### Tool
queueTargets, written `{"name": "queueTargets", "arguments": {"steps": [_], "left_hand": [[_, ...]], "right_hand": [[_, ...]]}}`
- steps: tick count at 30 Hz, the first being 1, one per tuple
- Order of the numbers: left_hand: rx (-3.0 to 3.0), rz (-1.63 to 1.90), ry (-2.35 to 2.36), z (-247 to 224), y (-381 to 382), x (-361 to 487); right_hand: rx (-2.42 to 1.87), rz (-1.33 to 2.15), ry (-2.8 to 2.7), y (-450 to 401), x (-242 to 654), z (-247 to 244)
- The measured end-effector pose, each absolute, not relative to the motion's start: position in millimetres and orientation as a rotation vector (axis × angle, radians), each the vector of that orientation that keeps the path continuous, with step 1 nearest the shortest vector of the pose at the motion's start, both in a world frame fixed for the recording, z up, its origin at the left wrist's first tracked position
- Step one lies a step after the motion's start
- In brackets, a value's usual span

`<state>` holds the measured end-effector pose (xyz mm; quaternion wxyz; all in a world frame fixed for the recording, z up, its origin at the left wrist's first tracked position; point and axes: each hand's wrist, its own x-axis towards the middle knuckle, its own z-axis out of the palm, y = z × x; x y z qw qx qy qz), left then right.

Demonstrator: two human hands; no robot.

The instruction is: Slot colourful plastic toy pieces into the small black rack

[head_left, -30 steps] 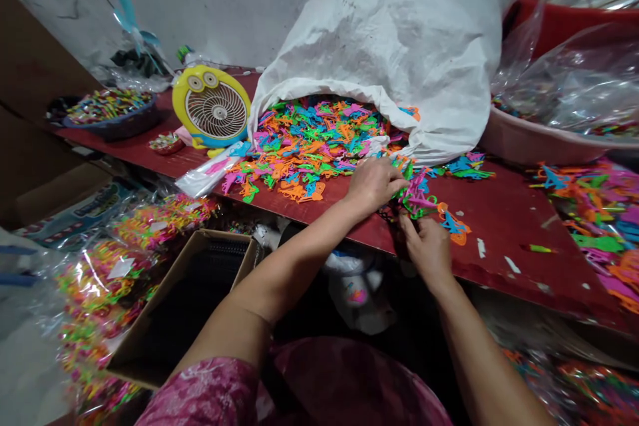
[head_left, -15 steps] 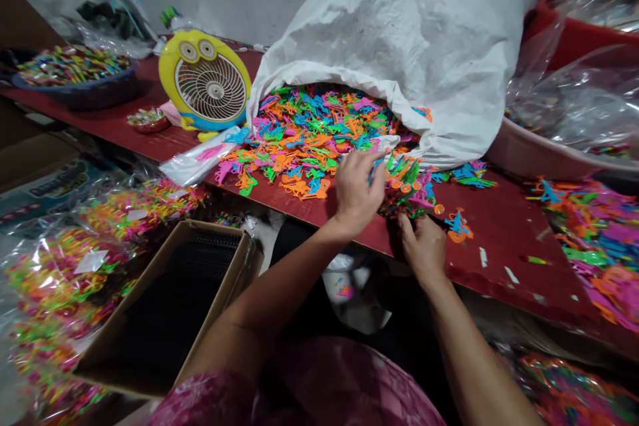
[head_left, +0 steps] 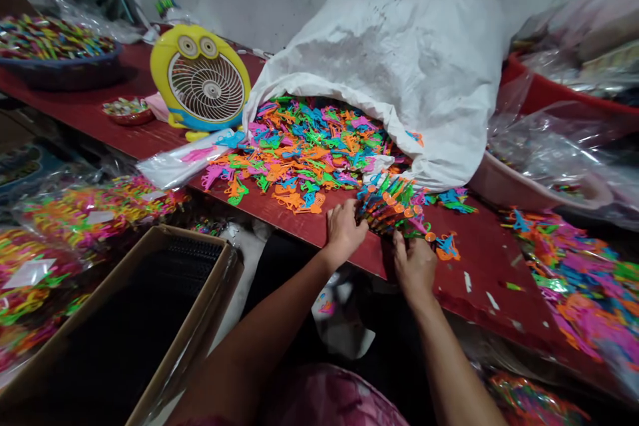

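A dense row of small colourful plastic pieces (head_left: pixel 392 203), with orange round ends in line, stands at the table's front edge on something dark that is mostly hidden. My left hand (head_left: pixel 345 231) is closed at the row's left end, thumb and fingertips against it. On the near right side, my right hand (head_left: pixel 415 259) grips the row's lower edge with its thumb on top; its other fingers are partly hidden. Behind the row, loose pieces of the same colours (head_left: pixel 299 153) spill from a large white sack (head_left: pixel 399 60). A few pieces (head_left: pixel 448 246) lie right of my right hand.
A yellow fan (head_left: pixel 200 80) and clear plastic bags (head_left: pixel 174 163) stand left of the pile on the red table (head_left: pixel 479 259). An open carton of black items (head_left: pixel 164 339) sits lower left. More plastic pieces (head_left: pixel 584 279) lie at the right, near a pink basin (head_left: pixel 529 193).
My left hand has come down from the top of the row to its left end, uncovering more of the pieces. My right hand keeps its place at the row. The camera view has shifted.
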<state>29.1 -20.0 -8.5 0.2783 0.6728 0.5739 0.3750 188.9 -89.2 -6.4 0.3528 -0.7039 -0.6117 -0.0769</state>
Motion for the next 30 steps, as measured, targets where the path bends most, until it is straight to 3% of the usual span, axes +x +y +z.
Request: {"name": "queueTargets", "arguments": {"steps": [16, 30], "left_hand": [[2.113, 0.723, 1.372, -9, -20, 9], [2.124, 0.672, 1.233, -6, -8, 5]], "right_hand": [[-1.821, 0.034, -1.588, -91, 214, -4], [-1.784, -0.182, -1.855, -87, 208, 4]]}}
